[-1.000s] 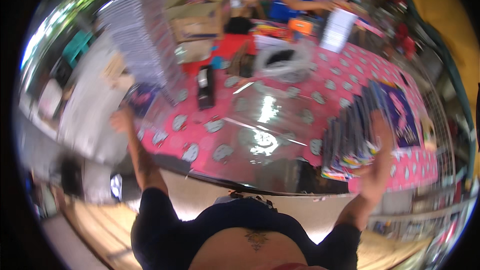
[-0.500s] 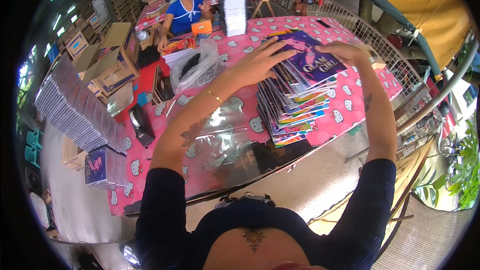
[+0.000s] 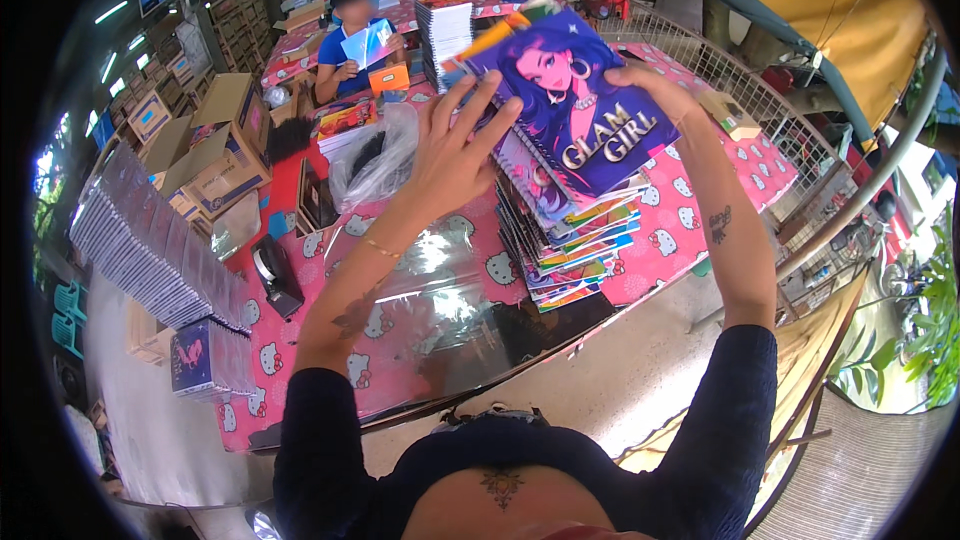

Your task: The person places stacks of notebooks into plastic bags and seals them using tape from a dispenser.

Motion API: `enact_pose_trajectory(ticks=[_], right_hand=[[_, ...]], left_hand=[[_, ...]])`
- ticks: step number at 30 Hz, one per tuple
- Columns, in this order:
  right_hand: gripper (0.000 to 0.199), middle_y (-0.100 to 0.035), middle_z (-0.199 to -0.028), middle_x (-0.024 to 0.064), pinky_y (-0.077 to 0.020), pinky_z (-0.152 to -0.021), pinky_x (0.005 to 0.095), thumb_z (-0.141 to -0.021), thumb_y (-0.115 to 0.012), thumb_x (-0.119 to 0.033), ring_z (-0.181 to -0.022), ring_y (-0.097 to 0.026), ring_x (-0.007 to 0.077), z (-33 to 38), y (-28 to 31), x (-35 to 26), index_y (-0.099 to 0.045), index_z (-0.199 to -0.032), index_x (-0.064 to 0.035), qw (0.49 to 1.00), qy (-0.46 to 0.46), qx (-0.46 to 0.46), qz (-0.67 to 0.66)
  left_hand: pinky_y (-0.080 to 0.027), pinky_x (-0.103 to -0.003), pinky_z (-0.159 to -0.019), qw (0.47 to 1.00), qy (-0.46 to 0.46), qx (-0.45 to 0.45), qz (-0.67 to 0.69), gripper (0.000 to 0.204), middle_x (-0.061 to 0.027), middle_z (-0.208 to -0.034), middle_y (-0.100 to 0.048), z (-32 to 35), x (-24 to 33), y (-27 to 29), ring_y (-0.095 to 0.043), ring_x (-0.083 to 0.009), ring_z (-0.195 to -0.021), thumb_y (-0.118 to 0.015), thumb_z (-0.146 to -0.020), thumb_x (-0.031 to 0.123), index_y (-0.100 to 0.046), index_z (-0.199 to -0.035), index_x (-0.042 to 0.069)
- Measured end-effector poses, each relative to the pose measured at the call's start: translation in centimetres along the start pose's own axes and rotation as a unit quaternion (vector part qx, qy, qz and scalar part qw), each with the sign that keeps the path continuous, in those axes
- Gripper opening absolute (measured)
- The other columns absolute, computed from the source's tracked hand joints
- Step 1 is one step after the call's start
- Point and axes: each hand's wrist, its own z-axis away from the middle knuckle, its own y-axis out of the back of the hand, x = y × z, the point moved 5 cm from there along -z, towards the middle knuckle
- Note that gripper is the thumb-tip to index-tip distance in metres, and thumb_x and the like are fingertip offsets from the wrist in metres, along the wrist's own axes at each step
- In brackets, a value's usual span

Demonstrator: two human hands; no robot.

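Note:
Purple-covered spiral notebooks (image 3: 600, 130), the top one with a cartoon figure, are raised and tilted over a taller pile. My right hand (image 3: 648, 92) grips their right edge, thumb on the cover. At the spiral-bound side my left hand (image 3: 458, 138) holds them, its fingers stretched over the edge and its thumb hidden. Beneath is the staggered notebook pile (image 3: 575, 265), with multicoloured edges, on the pink patterned tablecloth (image 3: 680, 240). Clear plastic film (image 3: 425, 290) lies flat on the table, near my left forearm.
A tape dispenser (image 3: 275, 275), a crumpled plastic bag (image 3: 375, 165) and an open carton (image 3: 215, 155) are at left, near tall wrapped notebook stacks (image 3: 150, 230). Across the table, a person in blue (image 3: 345, 55) holds a light-blue booklet. A white-edged stack (image 3: 445, 35) stands beyond my hands.
The top notebooks have risen and tilted, showing more of the purple cover. My left hand has shifted left and down to the spiral side. The person opposite now holds up a light-blue booklet.

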Motion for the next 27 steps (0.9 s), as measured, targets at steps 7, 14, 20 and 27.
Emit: enact_pose_trajectory(ticks=[7,14,20,27], right_hand=[[0.077,-0.054,-0.133,0.0184,-0.0493,-0.097,0.0353,-0.087,-0.066,-0.045,-0.115,-0.059,0.0229,1.0,-13.0,0.2,-0.039,-0.144,-0.0005,0.992,0.06,-0.108,-0.038],[0.092,-0.041,-0.145,0.01,-0.0329,-0.111,0.0406,-0.083,-0.055,-0.061,-0.132,-0.043,0.0227,-1.1,-32.7,14.3,-0.026,-0.152,-0.0074,0.861,0.241,-0.337,-0.294],[0.094,-0.057,-0.127,0.0074,-0.0415,-0.103,0.0342,-0.064,-0.093,-0.023,-0.12,-0.053,0.0186,-1.9,-53.8,26.3,-0.043,-0.139,-0.0007,0.919,0.105,-0.334,-0.182],[0.096,-0.053,-0.131,0.0105,-0.0419,-0.104,0.0365,-0.067,-0.092,-0.019,-0.123,-0.051,0.0214,-0.5,-64.1,37.8,-0.036,-0.144,-0.0034,0.939,0.136,-0.297,-0.106]], left_hand=[[-0.016,-0.062,-0.113,0.975,-0.152,0.093,-0.135,0.07,-0.0209,-0.141,-0.049,7.1,-0.6,9.6,-0.047,-0.0394,-0.132,-0.071,-0.081,0.032,-0.04,-0.143,0.024],[-0.052,-0.035,-0.088,0.877,0.391,0.169,0.223,0.053,-0.0139,-0.118,-0.064,25.2,3.1,23.4,-0.063,-0.0221,-0.105,-0.076,-0.079,0.004,-0.053,-0.126,-0.003],[-0.053,-0.033,-0.089,0.741,0.608,0.227,0.171,0.054,-0.0084,-0.115,-0.064,46.5,5.3,32.4,-0.063,-0.0173,-0.102,-0.073,-0.079,-0.003,-0.051,-0.128,0.002],[-0.051,-0.034,-0.093,0.625,0.715,0.218,0.224,0.066,-0.0079,-0.124,-0.059,56.2,6.0,35.3,-0.059,-0.0179,-0.11,-0.075,-0.076,-0.003,-0.046,-0.134,0.004]])
